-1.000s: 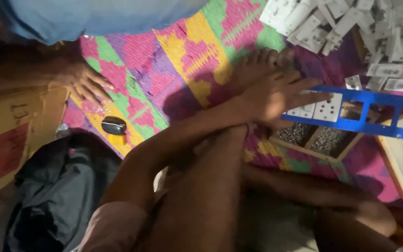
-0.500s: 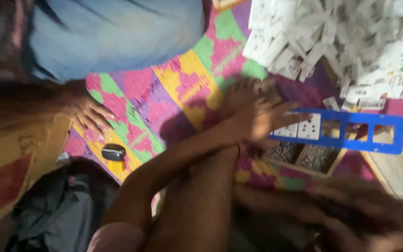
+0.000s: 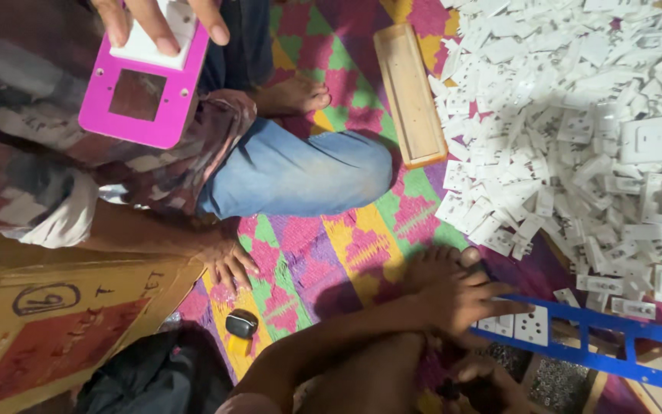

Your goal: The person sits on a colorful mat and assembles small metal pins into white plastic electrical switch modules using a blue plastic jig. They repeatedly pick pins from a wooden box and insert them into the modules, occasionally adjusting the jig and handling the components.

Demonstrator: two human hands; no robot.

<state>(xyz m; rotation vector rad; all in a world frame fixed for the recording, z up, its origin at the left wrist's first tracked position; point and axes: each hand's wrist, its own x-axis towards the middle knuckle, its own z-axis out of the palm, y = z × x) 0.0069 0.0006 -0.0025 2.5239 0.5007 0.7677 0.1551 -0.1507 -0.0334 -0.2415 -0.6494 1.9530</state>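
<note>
- The left hand (image 3: 465, 295) rests flat, grasping nothing, on the blue frame (image 3: 614, 337) at 5 o'clock; leaning there could tip the frame and unseat its white socket piece (image 3: 532, 325).
- The right hand (image 3: 484, 383) is blurred at 6 o'clock; I cannot tell its grip.
- At 2 o'clock the pile of white parts (image 3: 576, 115) could slide onto the frame.

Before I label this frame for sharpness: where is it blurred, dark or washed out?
Head view: the pink frame near the lens is slightly soft; the white plastic pile is bright but readable; the lower middle lies in shadow, hiding the right hand; the left hand is fairly sharp.
</note>
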